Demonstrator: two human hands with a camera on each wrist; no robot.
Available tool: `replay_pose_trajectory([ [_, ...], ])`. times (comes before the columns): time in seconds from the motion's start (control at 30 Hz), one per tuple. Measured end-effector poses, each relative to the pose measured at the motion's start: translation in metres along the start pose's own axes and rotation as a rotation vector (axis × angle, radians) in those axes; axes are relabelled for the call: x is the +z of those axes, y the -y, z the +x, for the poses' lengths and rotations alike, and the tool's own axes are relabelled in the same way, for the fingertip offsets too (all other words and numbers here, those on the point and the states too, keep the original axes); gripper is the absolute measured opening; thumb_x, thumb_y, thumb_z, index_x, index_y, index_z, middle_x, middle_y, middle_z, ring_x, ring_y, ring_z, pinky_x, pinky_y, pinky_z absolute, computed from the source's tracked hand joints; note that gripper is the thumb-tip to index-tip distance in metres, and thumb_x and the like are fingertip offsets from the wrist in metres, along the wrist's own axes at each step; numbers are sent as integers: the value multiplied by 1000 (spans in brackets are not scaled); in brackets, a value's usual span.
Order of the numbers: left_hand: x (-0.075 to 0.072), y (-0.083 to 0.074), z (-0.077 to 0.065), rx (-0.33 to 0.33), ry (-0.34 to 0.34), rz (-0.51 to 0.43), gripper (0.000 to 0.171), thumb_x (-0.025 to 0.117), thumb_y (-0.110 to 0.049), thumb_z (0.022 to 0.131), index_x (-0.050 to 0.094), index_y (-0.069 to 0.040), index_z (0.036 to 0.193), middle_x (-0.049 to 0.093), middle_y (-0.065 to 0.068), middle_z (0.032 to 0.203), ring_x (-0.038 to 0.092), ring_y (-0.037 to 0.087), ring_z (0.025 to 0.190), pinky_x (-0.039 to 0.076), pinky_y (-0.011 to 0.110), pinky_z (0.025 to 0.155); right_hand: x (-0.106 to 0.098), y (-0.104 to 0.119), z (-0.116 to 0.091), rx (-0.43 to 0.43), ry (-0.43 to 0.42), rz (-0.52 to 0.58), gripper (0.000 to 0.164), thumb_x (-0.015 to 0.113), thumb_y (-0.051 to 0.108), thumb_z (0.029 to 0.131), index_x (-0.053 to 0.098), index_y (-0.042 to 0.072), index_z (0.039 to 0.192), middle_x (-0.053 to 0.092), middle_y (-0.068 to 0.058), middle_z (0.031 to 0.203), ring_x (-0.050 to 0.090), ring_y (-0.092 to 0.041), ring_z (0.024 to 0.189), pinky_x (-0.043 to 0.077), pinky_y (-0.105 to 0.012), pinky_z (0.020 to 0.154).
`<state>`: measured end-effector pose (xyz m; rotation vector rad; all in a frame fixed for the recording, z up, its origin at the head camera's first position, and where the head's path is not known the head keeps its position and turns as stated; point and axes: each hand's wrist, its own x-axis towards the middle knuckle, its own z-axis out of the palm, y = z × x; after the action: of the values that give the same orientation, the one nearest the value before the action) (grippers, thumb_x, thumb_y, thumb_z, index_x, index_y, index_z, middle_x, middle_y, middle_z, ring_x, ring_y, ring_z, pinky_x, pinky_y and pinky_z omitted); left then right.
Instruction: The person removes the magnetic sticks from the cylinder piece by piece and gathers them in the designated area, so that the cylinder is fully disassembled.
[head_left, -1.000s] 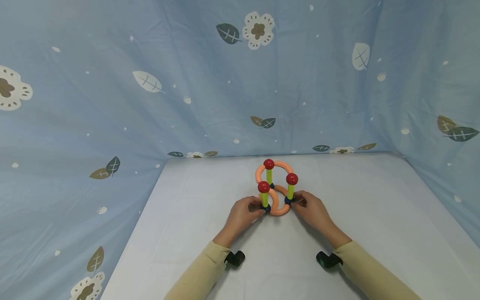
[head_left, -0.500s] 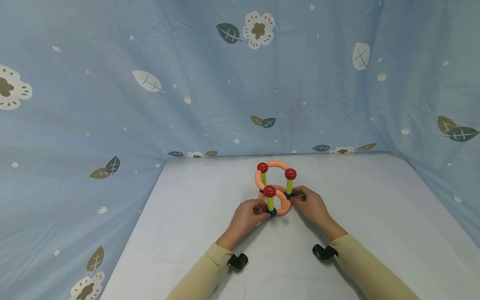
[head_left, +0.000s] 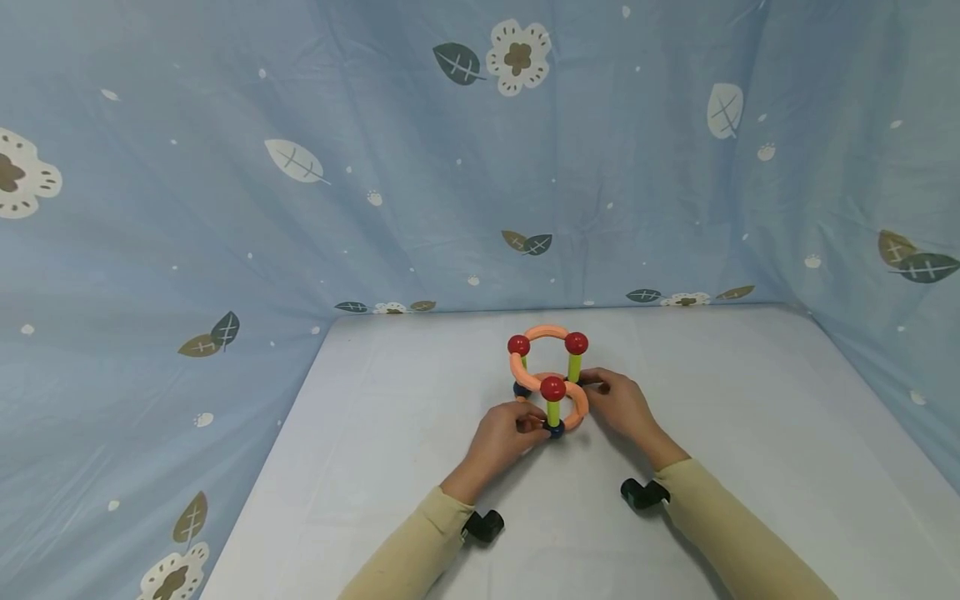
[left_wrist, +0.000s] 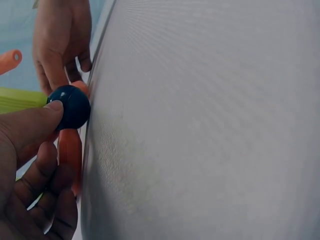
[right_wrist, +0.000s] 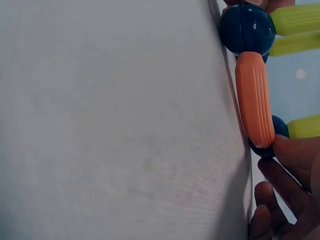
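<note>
A ball-and-rod building toy stands on the white table. Dark blue balls form its base, yellow-green rods point(head_left: 553, 413) rise from them, and red balls point(head_left: 552, 388) top the rods. Curved orange rods point(head_left: 547, 332) link the parts at the lower and upper levels. My left hand point(head_left: 501, 433) pinches the front blue ball point(left_wrist: 75, 107), thumb pressed on its side. On the far right, my right hand point(head_left: 622, 404) grips the base at another blue ball point(right_wrist: 280, 127), beside an orange rod point(right_wrist: 255, 100). Part of that grip is hidden behind the toy in the head view.
The white tabletop point(head_left: 397, 375) spreads around the toy on all sides. A blue patterned curtain point(head_left: 420, 167) hangs along the back and sides. Black wrist cameras point(head_left: 486, 525) sit at both cuffs.
The toy has turned counterclockwise as seen from above. Its front post moved right and nearer, the right post went back, the back post moved left. Both hands followed, still holding it.
</note>
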<state>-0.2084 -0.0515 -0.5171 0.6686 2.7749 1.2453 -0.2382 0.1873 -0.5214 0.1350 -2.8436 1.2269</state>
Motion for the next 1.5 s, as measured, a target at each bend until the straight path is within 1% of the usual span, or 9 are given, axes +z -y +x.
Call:
replay_pose_trajectory([
  [0.23, 1, -3, 0, -21, 2, 1, 17, 83, -22, 87, 78, -15, 102, 64, -13, 80, 55, 1, 72, 48, 19, 64, -1, 1, 2, -5, 5, -3, 35, 66, 18, 100, 66, 5, 132, 68, -15, 127, 64, -33, 106, 55, -50, 89],
  [0.53, 2, -3, -1, -31, 0, 2, 16, 83, -23, 87, 78, -17, 101, 64, -15, 79, 54, 0, 70, 47, 18, 62, -1, 1, 1, -1, 10, 16, 34, 65, 18, 99, 66, 5, 131, 68, -16, 126, 63, -33, 108, 54, -51, 91],
  [0.73, 2, -2, -1, -23, -8, 5, 16, 84, -22, 86, 77, -17, 100, 63, -15, 78, 54, 0, 70, 47, 19, 62, -1, 0, 1, 1, 1, 20, 33, 66, 19, 99, 66, 5, 129, 69, -16, 124, 64, -35, 109, 54, -52, 93],
  [1.0, 4, 1, 0, -2, -12, 11, 16, 84, -21, 86, 78, -17, 100, 63, -15, 78, 53, 1, 69, 46, 19, 61, 0, -2, 0, 5, -4, 17, 30, 67, 20, 99, 68, 6, 126, 70, -15, 120, 64, -32, 106, 55, -50, 90],
  [1.1, 3, 1, 0, -4, -10, 15, 16, 84, -21, 86, 77, -17, 100, 64, -15, 79, 53, 1, 70, 46, 19, 62, 0, -3, -1, 2, -7, 16, 29, 68, 20, 99, 68, 7, 125, 71, -13, 118, 65, -32, 105, 55, -50, 90],
  [1.3, 0, 0, -3, -4, -8, 23, 14, 84, -19, 86, 78, -16, 98, 64, -15, 79, 53, 2, 71, 46, 20, 63, -3, -4, -7, -9, -14, 13, 29, 69, 18, 98, 69, 6, 125, 72, -12, 112, 65, -31, 101, 55, -49, 87],
  [1.5, -4, 1, -5, 7, -1, 33, 11, 82, -20, 88, 78, -17, 98, 62, -14, 78, 53, 2, 71, 47, 19, 63, -6, -3, -15, -25, -5, 0, 26, 69, 18, 98, 71, 7, 122, 73, -11, 110, 66, -28, 99, 56, -47, 85],
])
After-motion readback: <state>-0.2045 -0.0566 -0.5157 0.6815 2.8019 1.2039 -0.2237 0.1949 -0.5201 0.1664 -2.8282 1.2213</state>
